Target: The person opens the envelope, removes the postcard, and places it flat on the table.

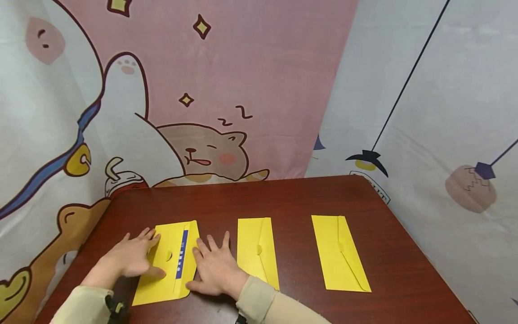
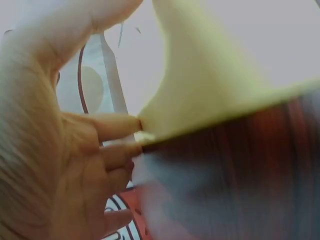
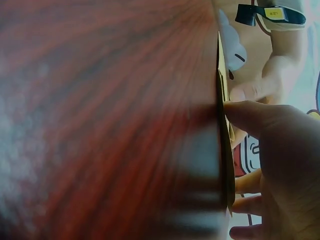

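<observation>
1. 1 tbl [image 1: 291, 198] is holding 3 yel. envs [image 1: 171, 238] [image 1: 251, 252] [image 1: 339, 254].
2. 1 blue strip's [image 1: 182, 254] showing.
3. 1 L hand [image 1: 129, 256] + 1 R hand [image 1: 216, 266] are showing.
4. 2 sleeves [image 1: 82, 306] [image 1: 279, 306] are showing.
5. 3 bkgd. stars [image 1: 119, 5] [image 1: 201, 27] [image 1: 186, 99] are showing.

The left hand [image 1: 130, 257] is palm down, its thumb spread wide from the fingers. The right hand [image 1: 218, 268] sits near it — also palm down, fingers fanned — with the right forearm [image 1: 283, 308] slanting in from the right.
</observation>
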Available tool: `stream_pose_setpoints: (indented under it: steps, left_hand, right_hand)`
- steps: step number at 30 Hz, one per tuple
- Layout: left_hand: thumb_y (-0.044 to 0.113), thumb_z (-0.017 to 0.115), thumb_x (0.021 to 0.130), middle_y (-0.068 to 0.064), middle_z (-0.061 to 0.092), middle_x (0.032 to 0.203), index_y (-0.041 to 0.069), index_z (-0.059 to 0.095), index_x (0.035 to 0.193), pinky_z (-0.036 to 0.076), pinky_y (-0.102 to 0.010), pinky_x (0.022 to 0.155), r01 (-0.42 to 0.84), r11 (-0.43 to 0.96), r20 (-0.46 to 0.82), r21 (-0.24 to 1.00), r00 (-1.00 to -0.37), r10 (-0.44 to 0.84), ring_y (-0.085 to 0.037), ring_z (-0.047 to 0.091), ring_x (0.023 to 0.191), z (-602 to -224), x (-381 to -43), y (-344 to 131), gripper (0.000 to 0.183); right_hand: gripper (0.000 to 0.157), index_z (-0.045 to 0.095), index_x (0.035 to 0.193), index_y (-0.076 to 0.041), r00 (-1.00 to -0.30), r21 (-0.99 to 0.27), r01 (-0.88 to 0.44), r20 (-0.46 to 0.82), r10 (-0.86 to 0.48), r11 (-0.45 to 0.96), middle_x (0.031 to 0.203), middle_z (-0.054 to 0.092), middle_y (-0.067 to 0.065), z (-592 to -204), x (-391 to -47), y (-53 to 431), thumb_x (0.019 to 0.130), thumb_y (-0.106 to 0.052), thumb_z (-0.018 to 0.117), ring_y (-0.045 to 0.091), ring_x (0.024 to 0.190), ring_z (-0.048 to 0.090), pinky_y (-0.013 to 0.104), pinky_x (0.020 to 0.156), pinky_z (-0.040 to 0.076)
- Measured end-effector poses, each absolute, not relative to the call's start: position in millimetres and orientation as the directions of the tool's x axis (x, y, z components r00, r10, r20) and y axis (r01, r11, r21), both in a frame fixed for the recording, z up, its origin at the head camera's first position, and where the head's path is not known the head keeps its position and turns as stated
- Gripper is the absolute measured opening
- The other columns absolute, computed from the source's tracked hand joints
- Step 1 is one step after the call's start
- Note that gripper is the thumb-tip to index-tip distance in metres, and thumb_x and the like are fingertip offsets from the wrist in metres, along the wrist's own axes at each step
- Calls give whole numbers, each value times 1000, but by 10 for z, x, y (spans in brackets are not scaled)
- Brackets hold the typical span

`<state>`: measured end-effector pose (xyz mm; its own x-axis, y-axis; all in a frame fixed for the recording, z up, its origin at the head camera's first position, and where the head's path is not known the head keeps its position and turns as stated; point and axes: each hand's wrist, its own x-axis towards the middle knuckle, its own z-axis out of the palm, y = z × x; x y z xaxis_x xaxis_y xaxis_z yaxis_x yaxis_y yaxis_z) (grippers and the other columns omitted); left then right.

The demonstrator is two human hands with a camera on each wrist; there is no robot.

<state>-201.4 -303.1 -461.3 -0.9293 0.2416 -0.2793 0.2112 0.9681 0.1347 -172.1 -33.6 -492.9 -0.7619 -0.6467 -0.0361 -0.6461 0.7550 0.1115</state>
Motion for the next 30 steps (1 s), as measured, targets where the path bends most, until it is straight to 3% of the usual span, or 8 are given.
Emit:
stream_pose_setpoints:
  steps: [6,10,13,15,21,30]
  left_hand:
    - [83,70,74,-43,45,148,-15,58,138,39,-73,106,143,985,-233,96,-959,162,-60,47,134,-4649,-2065,-2829,117]
    - [82,70,75,-38,60,129,-8,69,119,51,-65,87,71,993,-228,97,-969,92,-47,64,103,-4672,-2113,-2706,100]
    - [78,73,76,-27,64,109,-2,68,103,52,-56,74,27,994,-236,110,-970,52,-35,60,84,-4664,-2125,-2624,84]
    - [74,75,76,-24,62,104,1,67,98,50,-54,72,7,993,-242,115,-970,35,-34,58,81,-4657,-2128,-2579,76]
    - [67,74,80,-37,59,117,-5,68,108,51,-57,74,-38,992,-264,117,-965,-6,-39,59,86,-4643,-2152,-2493,77]
    - [59,82,74,-16,58,91,-2,66,104,50,-49,68,-120,973,-292,198,-955,-58,-36,57,81,-4593,-2161,-2417,70]
  right_hand:
    - [91,48,160,-26,-767,110,-641,-69,-638,760,167,40,-3,-4932,-1730,-342,93,-87,39,29,152,38,78,111,25]
    - [91,48,160,-25,-767,114,-641,-87,-635,759,167,39,-3,-4930,-1730,-351,93,-87,39,27,151,39,78,112,25]
    - [92,48,160,-25,-767,119,-642,-103,-634,757,167,39,-3,-4911,-1724,-362,93,-87,39,26,151,40,78,112,25]
    - [92,49,160,-25,-767,121,-641,-113,-631,758,167,39,-3,-4898,-1722,-371,93,-87,39,26,151,39,77,112,25]
    - [92,48,160,-26,-769,124,-638,-133,-625,760,167,38,-4,-4882,-1716,-389,92,-88,39,25,152,38,77,112,24]
    - [93,48,160,-27,-775,134,-630,-158,-611,765,168,38,-5,-4869,-1730,-397,92,-89,39,24,152,39,76,113,24]
